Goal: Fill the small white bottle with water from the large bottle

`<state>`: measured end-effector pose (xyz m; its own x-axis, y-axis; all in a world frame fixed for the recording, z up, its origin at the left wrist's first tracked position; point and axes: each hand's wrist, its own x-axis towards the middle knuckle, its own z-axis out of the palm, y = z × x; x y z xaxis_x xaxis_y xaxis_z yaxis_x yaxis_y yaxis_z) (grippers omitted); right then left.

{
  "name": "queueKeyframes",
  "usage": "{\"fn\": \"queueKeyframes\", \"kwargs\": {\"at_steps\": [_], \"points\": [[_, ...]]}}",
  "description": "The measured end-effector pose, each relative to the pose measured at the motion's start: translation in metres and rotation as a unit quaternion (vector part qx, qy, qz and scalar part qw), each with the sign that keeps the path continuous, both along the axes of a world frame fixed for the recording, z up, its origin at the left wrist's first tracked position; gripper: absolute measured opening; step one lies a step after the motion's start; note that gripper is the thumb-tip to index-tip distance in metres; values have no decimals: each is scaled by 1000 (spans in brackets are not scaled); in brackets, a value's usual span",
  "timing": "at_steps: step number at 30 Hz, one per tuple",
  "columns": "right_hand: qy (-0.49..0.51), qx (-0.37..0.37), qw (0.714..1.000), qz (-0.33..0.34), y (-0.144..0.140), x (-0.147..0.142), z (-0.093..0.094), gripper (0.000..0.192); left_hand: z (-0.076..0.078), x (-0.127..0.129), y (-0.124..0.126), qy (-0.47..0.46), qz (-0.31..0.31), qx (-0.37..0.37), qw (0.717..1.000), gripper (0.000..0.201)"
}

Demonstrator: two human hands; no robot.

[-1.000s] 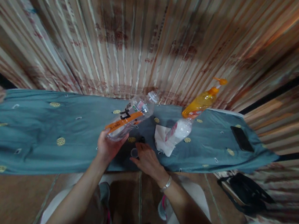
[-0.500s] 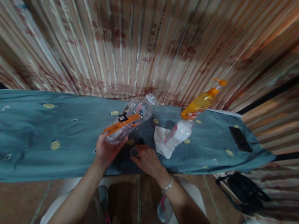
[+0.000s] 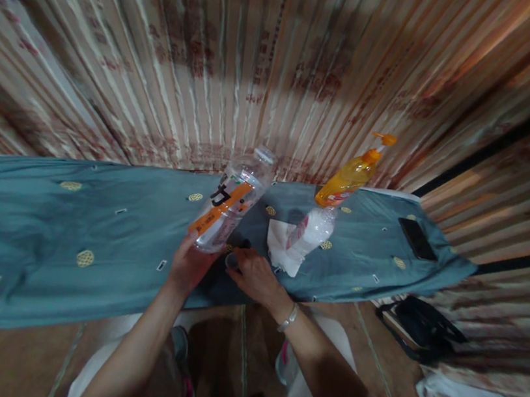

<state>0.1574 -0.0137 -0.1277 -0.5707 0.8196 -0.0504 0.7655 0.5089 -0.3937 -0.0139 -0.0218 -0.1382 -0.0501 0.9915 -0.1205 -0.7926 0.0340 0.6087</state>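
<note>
A clear bottle (image 3: 229, 203) with an orange band leans neck-away over the near middle of the worktop (image 3: 133, 226); whether its base touches the cloth, I cannot tell. The left hand (image 3: 194, 264) has its grip closed around the bottle's lower end. Just beside it, the right hand (image 3: 258, 280) has bent fingers at a small round piece (image 3: 231, 261); whether that grip pinches it or only touches it is unclear. Teal cloth with yellow pineapple motifs covers the worktop. To the right are a white tissue (image 3: 277, 243), a pale bottle (image 3: 317, 227) and a yellow pump bottle (image 3: 346, 183); a dark phone (image 3: 417, 240) lies farther right. Striped brown curtains (image 3: 239, 63) hang behind, and a black bag (image 3: 419, 325) sits below the worktop's right end, above the brown floor (image 3: 220, 337).
</note>
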Motion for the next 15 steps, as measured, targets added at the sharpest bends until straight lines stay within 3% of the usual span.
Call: {"fn": "queueKeyframes", "kwargs": {"at_steps": [9,15], "points": [[109,59,991,-54,12,2,-10,35,-13,-8,-1,8,-22,-20,1000,44],[245,41,960,-130,20,21,2,40,-11,-18,-6,21,19,-69,997,37]]}}
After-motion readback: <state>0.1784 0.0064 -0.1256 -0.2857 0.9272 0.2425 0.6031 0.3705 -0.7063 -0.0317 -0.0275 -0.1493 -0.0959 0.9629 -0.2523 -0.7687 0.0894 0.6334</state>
